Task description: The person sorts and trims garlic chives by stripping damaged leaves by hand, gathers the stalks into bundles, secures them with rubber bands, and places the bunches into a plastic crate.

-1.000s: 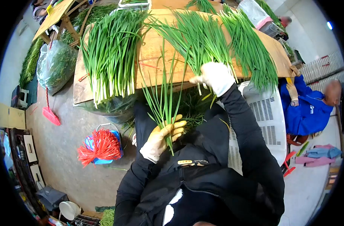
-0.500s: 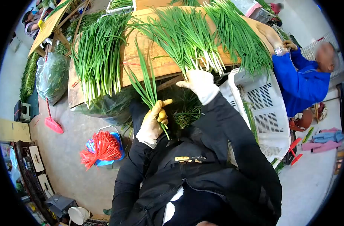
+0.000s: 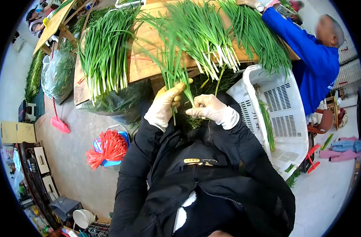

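Note:
My left hand [image 3: 164, 103], in a yellow-stained pale glove, is closed around a small bunch of garlic chives [image 3: 170, 73] held upright in front of my body. Close beside it, my gloved right hand [image 3: 212, 110] pinches the pale lower ends of a few chive stalks [image 3: 187, 89], whose leaves cross those in the left hand. Just beyond both hands, a large pile of garlic chives [image 3: 206, 37] lies on the wooden table [image 3: 143, 71], white ends towards me. A second pile [image 3: 107, 59] lies to the left and another [image 3: 255, 39] to the right.
A white slotted plastic crate [image 3: 283, 118] stands at my right. Beyond it a person in a blue jacket [image 3: 303, 51] reaches over the table. Left on the floor are red ties [image 3: 109, 146] in a blue container, a red broom [image 3: 60, 124] and a plastic bag of greens [image 3: 58, 77].
My right hand has come back from the middle pile towards my left hand with chive stalks. My left hand has risen slightly. The blue-jacketed person's arm now stretches further over the table.

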Demonstrator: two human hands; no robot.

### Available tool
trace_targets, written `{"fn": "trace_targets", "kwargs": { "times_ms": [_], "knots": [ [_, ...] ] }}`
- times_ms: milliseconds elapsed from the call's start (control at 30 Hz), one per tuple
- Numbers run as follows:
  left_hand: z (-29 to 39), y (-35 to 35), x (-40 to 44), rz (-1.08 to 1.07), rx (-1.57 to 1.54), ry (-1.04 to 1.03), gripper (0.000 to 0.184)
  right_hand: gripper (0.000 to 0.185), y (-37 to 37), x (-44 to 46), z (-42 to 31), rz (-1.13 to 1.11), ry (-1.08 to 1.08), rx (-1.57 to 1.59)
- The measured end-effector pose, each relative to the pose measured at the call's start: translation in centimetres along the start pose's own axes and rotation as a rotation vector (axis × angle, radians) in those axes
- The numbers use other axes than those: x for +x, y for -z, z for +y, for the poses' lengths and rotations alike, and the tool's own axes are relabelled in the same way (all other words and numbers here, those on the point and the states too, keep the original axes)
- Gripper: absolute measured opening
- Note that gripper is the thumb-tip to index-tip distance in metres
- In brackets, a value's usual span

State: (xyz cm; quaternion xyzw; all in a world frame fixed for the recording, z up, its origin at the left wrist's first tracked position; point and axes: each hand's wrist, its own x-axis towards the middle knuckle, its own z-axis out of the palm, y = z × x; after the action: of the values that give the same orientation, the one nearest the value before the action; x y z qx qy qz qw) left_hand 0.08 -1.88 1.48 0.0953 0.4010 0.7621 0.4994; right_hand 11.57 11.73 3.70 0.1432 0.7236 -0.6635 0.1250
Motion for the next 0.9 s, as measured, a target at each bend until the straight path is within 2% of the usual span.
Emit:
{"fn": "trace_targets", "kwargs": {
  "times_ms": [33, 133, 167, 200, 267, 333, 367, 400, 467, 533, 567, 600, 633, 667, 733, 800, 867, 900],
  "knots": [
    [-0.1, -0.1, -0.1, 0.013, 0.027, 0.017, 0.035, 0.025, 0.1, -0.1, 0.2, -0.026, -0.004, 0.092],
    [-1.0, 0.3, 0.1, -0.036, 0.085, 0.075, 0.032, 0.032, -0.1, 0.7, 0.7, 0.085, 0.090, -0.009],
    [-1.6, 0.2, 0.3, 0.062, 0.057, 0.004, 0.029, 0.032, 0.0, 1.0, 1.5, 0.235, 0.347, -0.299],
    [-1.7, 0.0, 0.4, 0.067, 0.054, 0.005, 0.029, 0.032, -0.2, 1.3, 1.7, 0.380, 0.604, -0.589],
    [-1.5, -0.3, 0.3, 0.224, 0.036, -0.090, 0.025, 0.027, -0.6, 0.5, 1.8, 0.649, 0.755, -0.771],
    [-0.7, 0.8, 0.8, 0.233, -0.075, -0.142, 0.023, 0.024, -0.9, -0.8, 3.4, 0.773, 0.785, -0.702],
    [-0.2, 1.2, 0.8, 0.233, -0.101, -0.146, 0.023, 0.018, -0.7, -1.5, 4.8, 0.760, 0.910, -0.994],
    [0.3, 1.6, 0.8, 0.231, -0.126, -0.151, 0.023, 0.016, -0.9, -2.7, 6.6, 0.659, 0.664, -0.765],
    [0.9, 2.3, 0.6, 0.243, -0.121, -0.166, 0.022, 0.030, -0.2, -4.3, 10.7, 0.390, 0.193, -0.901],
    [0.6, 2.3, 0.6, 0.248, -0.055, -0.167, 0.021, 0.047, 1.0, -5.2, 9.8, -0.039, -0.281, -1.039],
    [0.2, 2.1, 0.8, 0.266, -0.036, -0.150, 0.020, 0.055, 1.1, -4.8, 9.8, 0.179, -0.181, -0.845],
    [-0.4, 1.7, 0.9, 0.282, -0.018, -0.127, 0.019, 0.051, 1.1, -4.4, 6.6, 0.374, 0.061, -0.863],
    [-1.0, 1.1, 1.0, 0.283, 0.017, -0.142, 0.017, 0.044, 0.3, -4.2, 3.3, 0.491, 0.186, -0.740],
    [-1.2, 0.2, 1.1, 0.303, 0.037, -0.107, 0.016, 0.036, -0.1, -3.6, 1.4, 0.500, 0.309, -0.811],
    [-1.9, -0.5, 1.4, 0.317, 0.076, -0.098, 0.018, 0.034, -0.8, -1.5, 0.6, 0.480, 0.354, -0.832],
    [-1.5, -0.9, 0.9, 0.292, 0.105, -0.138, 0.020, 0.028, -0.3, 0.7, 2.1, 0.497, 0.449, -0.713],
    [0.0, -1.2, -0.2, 0.225, 0.114, -0.218, 0.024, 0.015, 0.5, 0.8, 2.4, 0.285, 0.157, 0.062],
    [0.1, -0.7, -0.5, 0.204, 0.121, -0.233, 0.030, 0.017, 1.1, 0.6, 2.2, 0.181, 0.119, 0.194]
  ]
}}
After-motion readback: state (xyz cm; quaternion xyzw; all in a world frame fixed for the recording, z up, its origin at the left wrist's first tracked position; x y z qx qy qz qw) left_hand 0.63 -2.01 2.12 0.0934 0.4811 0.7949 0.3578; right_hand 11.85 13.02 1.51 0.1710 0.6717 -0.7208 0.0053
